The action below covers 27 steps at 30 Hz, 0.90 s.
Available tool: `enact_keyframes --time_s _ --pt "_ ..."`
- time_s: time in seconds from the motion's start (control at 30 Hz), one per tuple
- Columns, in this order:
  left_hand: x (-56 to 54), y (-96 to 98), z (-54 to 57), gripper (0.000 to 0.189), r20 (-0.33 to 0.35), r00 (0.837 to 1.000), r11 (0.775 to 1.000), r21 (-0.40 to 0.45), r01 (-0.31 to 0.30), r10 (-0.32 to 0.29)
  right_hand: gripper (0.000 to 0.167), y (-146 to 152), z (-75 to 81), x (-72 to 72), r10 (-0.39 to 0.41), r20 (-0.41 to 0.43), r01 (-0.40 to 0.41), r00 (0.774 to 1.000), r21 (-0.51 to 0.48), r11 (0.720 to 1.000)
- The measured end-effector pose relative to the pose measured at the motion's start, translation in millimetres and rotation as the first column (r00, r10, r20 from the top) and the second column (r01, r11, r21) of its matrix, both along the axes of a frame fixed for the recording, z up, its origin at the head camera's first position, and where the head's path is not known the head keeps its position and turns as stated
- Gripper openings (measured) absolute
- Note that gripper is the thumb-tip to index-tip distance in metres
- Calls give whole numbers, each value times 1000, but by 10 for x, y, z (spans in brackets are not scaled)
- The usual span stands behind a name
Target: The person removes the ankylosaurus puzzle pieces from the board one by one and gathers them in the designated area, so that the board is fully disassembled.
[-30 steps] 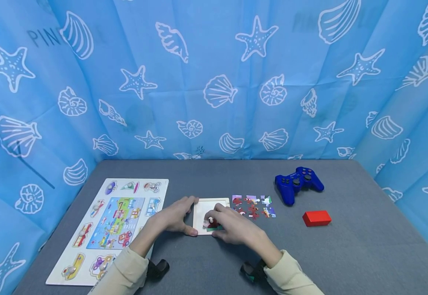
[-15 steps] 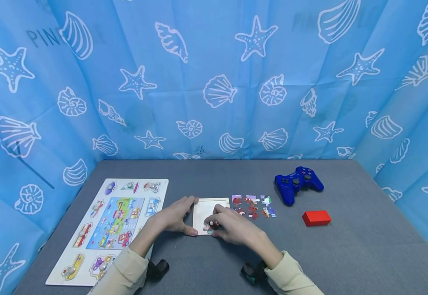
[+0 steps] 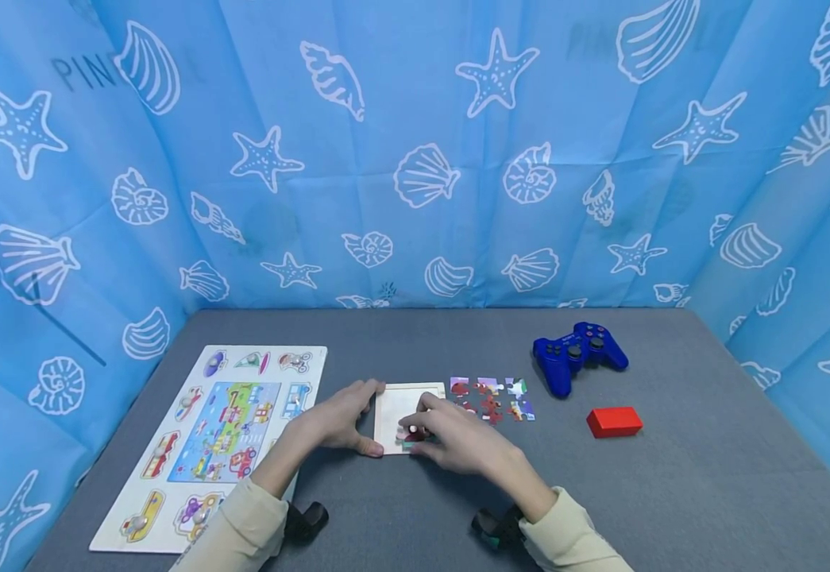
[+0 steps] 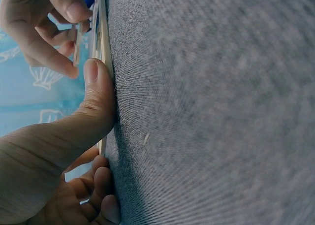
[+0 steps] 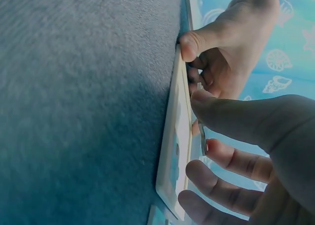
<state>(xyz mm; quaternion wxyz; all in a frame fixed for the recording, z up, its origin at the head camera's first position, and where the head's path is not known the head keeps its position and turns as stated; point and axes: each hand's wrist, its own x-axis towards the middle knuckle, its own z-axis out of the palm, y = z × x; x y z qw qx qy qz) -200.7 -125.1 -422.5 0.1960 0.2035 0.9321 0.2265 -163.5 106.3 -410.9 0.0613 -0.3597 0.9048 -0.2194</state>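
Observation:
A small wooden puzzle tray [image 3: 389, 413] with a raised rim and pale base lies mid-table. My left hand [image 3: 343, 417] holds its left side, thumb at the near corner and fingers at the far one. Over the tray's near right part, my right hand [image 3: 450, 435] pinches a jigsaw piece [image 3: 409, 435] with pink, dark red and green print. In the right wrist view the piece [image 5: 202, 131] stands edge-on between thumb and fingertips, raised above the tray [image 5: 174, 136]. Several loose jigsaw pieces [image 3: 489, 389] lie just right of the tray, partly hidden behind the right hand.
A large white knob-puzzle board [image 3: 125, 485] with vehicle pictures lies at the left, partly under the left forearm. At the back right is a blue game controller [image 3: 579, 357]. A red block [image 3: 614, 422] sits nearer, below it. A blue shell-print curtain [image 3: 415, 175] encloses the table.
My right hand has shifted very slightly right, and the jigsaw piece in its fingers has changed tilt a little. The left hand and the tray stay in place.

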Motion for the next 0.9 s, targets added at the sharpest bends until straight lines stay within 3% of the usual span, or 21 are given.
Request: enact_keyframes --time_s 0.2,0.7,0.9 --pt "3 6 16 94 11 1000 1000 -6 -5 5 31 90 45 16 -37 30 36 999 12 999" --pt "15 14 6 95 6 1000 1000 -17 -17 17 31 561 42 85 -109 -35 110 993 22 994" --pt "14 19 15 94 6 1000 1000 -18 -13 13 35 727 66 114 -197 12 195 980 74 978"
